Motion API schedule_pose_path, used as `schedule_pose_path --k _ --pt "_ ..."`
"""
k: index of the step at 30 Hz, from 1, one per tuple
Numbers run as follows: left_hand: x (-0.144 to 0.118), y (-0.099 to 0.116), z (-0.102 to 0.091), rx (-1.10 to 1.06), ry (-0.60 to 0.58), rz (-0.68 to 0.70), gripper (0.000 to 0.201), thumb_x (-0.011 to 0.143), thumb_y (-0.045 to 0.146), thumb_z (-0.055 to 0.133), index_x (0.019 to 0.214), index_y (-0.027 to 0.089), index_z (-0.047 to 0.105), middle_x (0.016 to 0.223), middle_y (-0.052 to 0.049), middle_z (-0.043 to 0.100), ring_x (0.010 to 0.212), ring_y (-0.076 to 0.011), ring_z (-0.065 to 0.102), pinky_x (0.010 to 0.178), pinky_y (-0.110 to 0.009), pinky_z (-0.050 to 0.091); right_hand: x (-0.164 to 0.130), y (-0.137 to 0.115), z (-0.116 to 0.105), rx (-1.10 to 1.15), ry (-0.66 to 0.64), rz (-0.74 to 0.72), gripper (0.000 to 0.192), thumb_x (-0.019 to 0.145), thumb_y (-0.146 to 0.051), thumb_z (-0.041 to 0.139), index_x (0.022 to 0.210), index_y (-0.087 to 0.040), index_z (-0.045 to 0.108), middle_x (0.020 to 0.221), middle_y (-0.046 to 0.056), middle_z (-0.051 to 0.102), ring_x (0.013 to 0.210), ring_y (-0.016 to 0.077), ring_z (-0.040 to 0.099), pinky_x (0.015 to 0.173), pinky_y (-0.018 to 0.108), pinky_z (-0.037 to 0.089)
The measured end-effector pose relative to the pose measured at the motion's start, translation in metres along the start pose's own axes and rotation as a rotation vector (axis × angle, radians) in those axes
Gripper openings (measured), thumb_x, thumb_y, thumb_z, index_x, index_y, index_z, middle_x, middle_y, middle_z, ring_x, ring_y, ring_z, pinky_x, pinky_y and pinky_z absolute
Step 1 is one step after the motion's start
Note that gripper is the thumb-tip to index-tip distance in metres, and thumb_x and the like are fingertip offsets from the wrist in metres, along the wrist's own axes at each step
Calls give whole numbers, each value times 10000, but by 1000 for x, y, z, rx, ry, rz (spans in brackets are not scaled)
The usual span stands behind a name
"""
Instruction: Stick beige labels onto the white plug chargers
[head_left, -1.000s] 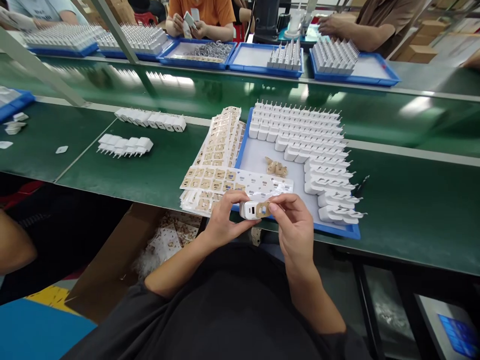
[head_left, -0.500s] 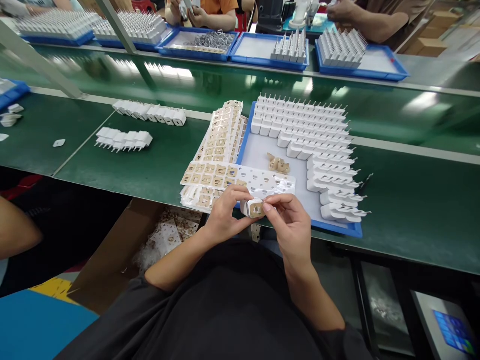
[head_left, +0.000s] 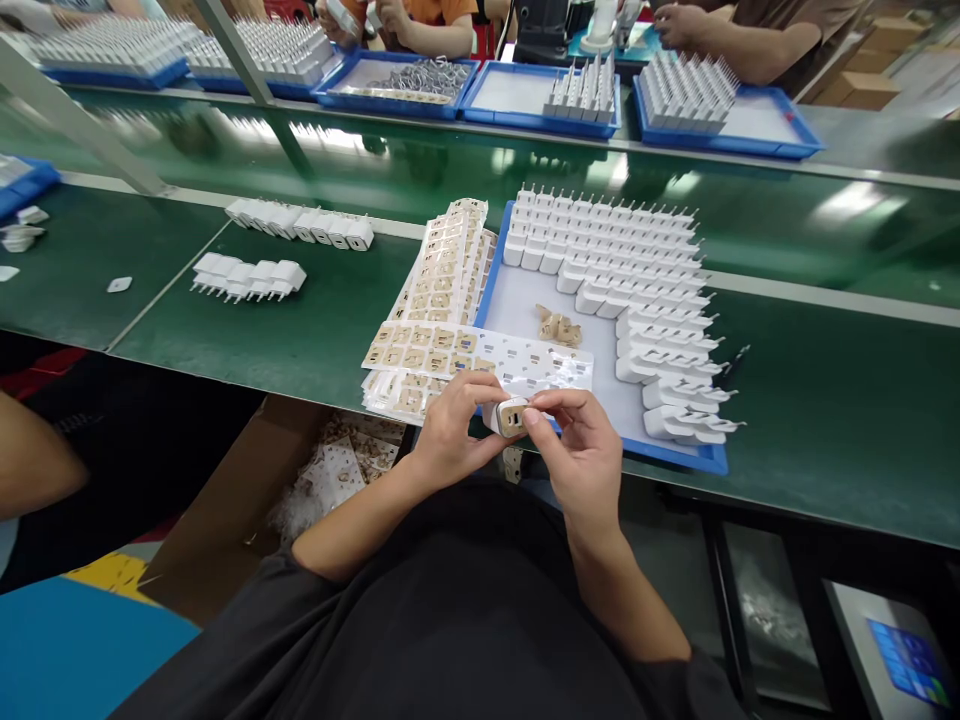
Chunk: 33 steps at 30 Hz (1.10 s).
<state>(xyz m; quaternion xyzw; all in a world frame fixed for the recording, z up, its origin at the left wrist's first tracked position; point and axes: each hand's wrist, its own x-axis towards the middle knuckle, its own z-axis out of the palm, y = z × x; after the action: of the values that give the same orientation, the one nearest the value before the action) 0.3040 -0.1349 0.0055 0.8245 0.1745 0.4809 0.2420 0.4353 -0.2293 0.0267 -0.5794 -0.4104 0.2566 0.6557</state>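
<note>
Green table [head_left: 300, 340] in a factory line, blue tray [head_left: 525, 310] of white plugs, sticker sheets [head_left: 442, 290] beside it, left hand [head_left: 450, 430] and right hand [head_left: 581, 450] both gripping white charger [head_left: 506, 415], co-workers opposite.

1 blue tray [head_left: 709, 461] nearby, 4 blue trays [head_left: 720, 148] across belt, 2 loose rows of white plugs [head_left: 247, 277], 1 touchscreen [head_left: 904, 662]

1. This is looking like a factory assembly line: a long green workbench [head_left: 825, 400] is running across the scene, with a second bench lying parallel at the far side.
2. Blue trays [head_left: 487, 270] are sitting in rows, filled with identical white plug adapters [head_left: 622, 260].
3. Sheets of tan stickers [head_left: 442, 270] are piling up beside the near tray.
4. Other workers' hands [head_left: 679, 22] are handling parts at the far bench.
</note>
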Motion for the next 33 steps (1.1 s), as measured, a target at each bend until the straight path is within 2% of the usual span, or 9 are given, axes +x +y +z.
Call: schedule_pose_path --k 11,15,18,21,24,26,33 --pt "-1 3 -1 100 23 32 307 877 262 725 1116 219 537 994 -61 641 933 -192 670 780 -311 577 -4 -1 10 -180 85 -112 93 887 -247 726 931 -256 644 880 14 674 880 201 665 856 376 544" --pt "-1 3 -1 92 32 39 299 875 229 719 1115 216 539 992 -56 641 931 -185 666 782 -305 571 -2 -3 11 -317 84 -267 134 890 -188 709 963 -274 638 877 15 675 847 202 660 822 376 548" --pt "-2 3 -1 69 61 25 327 863 223 735 1121 226 534 989 -46 640 925 -183 669 772 -306 571 4 -3 7 -425 122 -352 179 853 -218 751 989 -279 652 961 53 667 943 242 640 879 420 551" --pt "-3 3 -1 67 96 5 379 835 254 781 1116 230 528 984 -42 638 922 -189 671 778 -320 577 10 -2 2 -264 94 -188 115 901 -289 694 1006 -264 655 1033 66 642 1032 241 618 912 418 558" --pt "-3 2 1 95 119 26 373 844 271 773 1116 240 519 981 -39 631 909 -186 670 774 -329 587 10 1 2 67 -109 26 114 936 -301 636 1043 -264 648 1070 53 658 1076 218 633 906 369 571" --pt "-4 0 3 128 136 68 345 861 248 744 1113 255 509 982 -30 620 904 -178 668 776 -329 594 7 3 6 197 -168 94 132 906 -294 666 1034 -268 648 1100 51 672 1113 221 634 918 355 565" --pt "-8 -6 10 196 213 216 344 827 204 770 1032 287 508 991 -5 617 954 -177 679 802 -342 617 1 5 18 387 -97 210 59 844 -259 686 892 -263 651 1054 28 664 1063 204 628 918 338 528"
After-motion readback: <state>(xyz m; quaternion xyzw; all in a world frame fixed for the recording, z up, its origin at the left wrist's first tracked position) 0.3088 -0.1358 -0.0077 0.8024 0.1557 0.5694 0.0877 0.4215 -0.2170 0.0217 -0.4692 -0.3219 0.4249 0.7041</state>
